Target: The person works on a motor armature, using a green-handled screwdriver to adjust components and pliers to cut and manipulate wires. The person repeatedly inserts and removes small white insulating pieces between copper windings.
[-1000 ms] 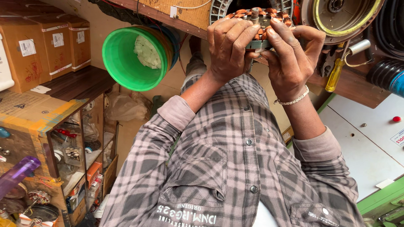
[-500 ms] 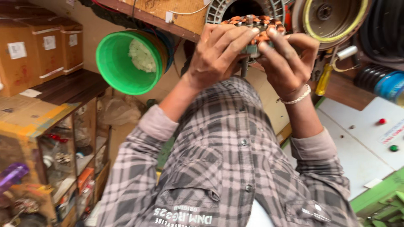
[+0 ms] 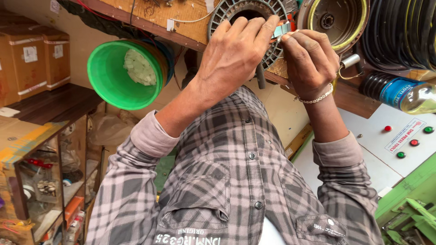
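Note:
A round grey metal stator (image 3: 236,10) with a slotted rim is held up against the wooden shelf edge at the top of the head view. My left hand (image 3: 231,52) wraps over its front, fingers stretched across the rim. Just to the right, my right hand (image 3: 309,59), with a chain bracelet at the wrist, pinches a small pale strip (image 3: 281,31) at the stator's right edge, where the left fingertips also meet it. Both checked shirt sleeves rise from my chest at the bottom of the view. The hands hide most of the stator.
A green bucket (image 3: 122,77) holding pale pieces lies on its side at left. Cardboard boxes (image 3: 41,56) and a glass-fronted shelf unit (image 3: 41,181) are further left. A round metal housing (image 3: 338,18), black hose coils (image 3: 399,31), a bottle (image 3: 404,93) and a white button panel (image 3: 399,140) are at right.
The copper-wound side seen between my hands earlier no longer shows; the grey slotted rim does. My fingers have shifted to pinch the pale strip at the right edge.

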